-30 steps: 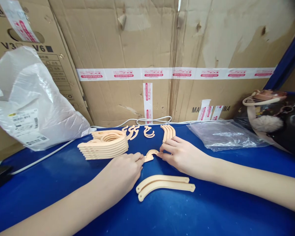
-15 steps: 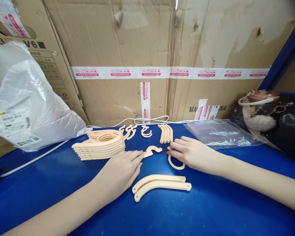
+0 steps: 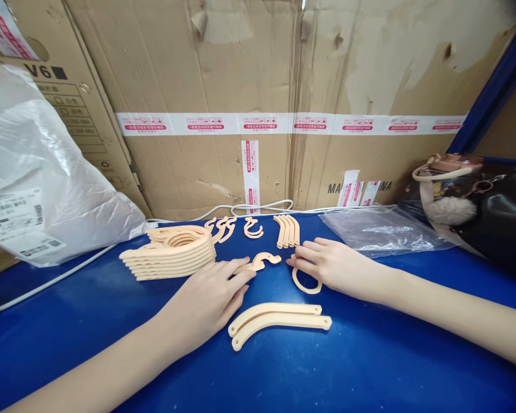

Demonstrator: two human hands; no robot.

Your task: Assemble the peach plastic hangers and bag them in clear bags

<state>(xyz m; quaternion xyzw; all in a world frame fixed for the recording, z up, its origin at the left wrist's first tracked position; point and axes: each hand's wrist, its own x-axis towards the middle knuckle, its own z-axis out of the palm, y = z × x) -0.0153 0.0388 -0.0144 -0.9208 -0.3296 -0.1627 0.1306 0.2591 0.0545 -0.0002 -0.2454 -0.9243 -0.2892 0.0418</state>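
My left hand lies on the blue table, its fingers closed over the tail of a cream hanger hook. The hook's curved end points right, clear of the fingertips. My right hand rests with fingers bent over another cream curved piece, which looks like a ring or large hook; part of it is hidden under the hand. In front of both hands, two curved hanger arms lie side by side, with holes at their ends. Left of my left hand is a stack of cream folding hangers.
Behind the hands lie loose hooks, further hooks and several hanger arms. A clear plastic bag is at the right, beside a dark bag. A white parcel bag stands left. Cardboard and a white cable border the back.
The view has shifted slightly. My left fingers have spread a little on the hook, showing more of its tail. My right hand stays at the curved piece.
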